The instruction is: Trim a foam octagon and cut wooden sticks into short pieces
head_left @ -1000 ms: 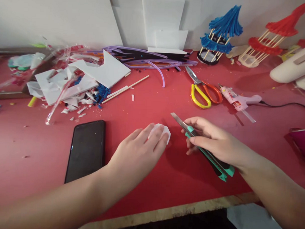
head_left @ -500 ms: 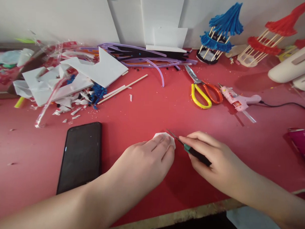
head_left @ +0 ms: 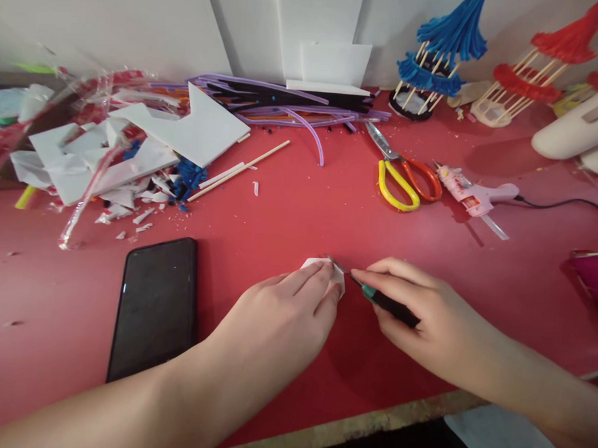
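Note:
A small white piece of foam board [head_left: 340, 280] with angled edges lies on the red tabletop, mostly covered by fingers. My left hand [head_left: 288, 315] presses it down, fingers close together over its top. From the right, my right hand [head_left: 421, 310] grips a craft knife [head_left: 391, 305] with a black and green handle, the fingertips close to the thin blade. The blade points up and left, and its tip is at the piece's upper right edge, beside my left fingertips. Whether it has cut into the board I cannot tell.
A black phone [head_left: 156, 304] lies left of my hands. Beyond are scissors [head_left: 396, 175], a pink glue gun [head_left: 476, 194] with its cord, wooden sticks [head_left: 239, 171], white board scraps [head_left: 185, 125] and purple and black pipe cleaners [head_left: 283, 106]. Blue [head_left: 432, 65] and red [head_left: 534, 69] stick models stand behind.
The knife blade has come left and slightly down, from beside the white piece onto its upper right edge. My left hand stays pressed on the piece. The view has shifted slightly.

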Demonstrator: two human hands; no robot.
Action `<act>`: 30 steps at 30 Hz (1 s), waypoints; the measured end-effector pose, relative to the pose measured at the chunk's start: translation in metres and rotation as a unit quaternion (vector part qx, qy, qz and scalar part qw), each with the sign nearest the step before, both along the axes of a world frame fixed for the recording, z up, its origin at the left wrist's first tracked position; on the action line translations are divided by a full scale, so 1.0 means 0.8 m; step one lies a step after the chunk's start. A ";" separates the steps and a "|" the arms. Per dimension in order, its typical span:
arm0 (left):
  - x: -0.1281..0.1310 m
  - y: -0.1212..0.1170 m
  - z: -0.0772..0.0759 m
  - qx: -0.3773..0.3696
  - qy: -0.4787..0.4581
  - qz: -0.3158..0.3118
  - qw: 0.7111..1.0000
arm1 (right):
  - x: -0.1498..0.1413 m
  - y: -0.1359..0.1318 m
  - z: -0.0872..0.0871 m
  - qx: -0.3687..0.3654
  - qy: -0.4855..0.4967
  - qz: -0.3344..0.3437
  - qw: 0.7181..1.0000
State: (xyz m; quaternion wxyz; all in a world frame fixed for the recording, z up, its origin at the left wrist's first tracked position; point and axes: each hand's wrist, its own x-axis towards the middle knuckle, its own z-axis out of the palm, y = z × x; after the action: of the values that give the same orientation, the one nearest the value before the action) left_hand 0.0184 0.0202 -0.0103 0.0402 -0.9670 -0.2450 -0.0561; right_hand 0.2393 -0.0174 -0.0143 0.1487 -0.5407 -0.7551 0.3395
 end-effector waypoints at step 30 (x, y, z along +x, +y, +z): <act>0.003 0.002 -0.003 0.026 -0.022 -0.017 0.999 | 0.001 0.004 0.001 -0.021 0.007 0.008 1.000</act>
State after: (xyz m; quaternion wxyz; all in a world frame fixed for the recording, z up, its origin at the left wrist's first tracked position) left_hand 0.0208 0.0215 -0.0130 0.0594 -0.9683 -0.2277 -0.0843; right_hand 0.2400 -0.0145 -0.0138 0.1403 -0.5348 -0.7514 0.3602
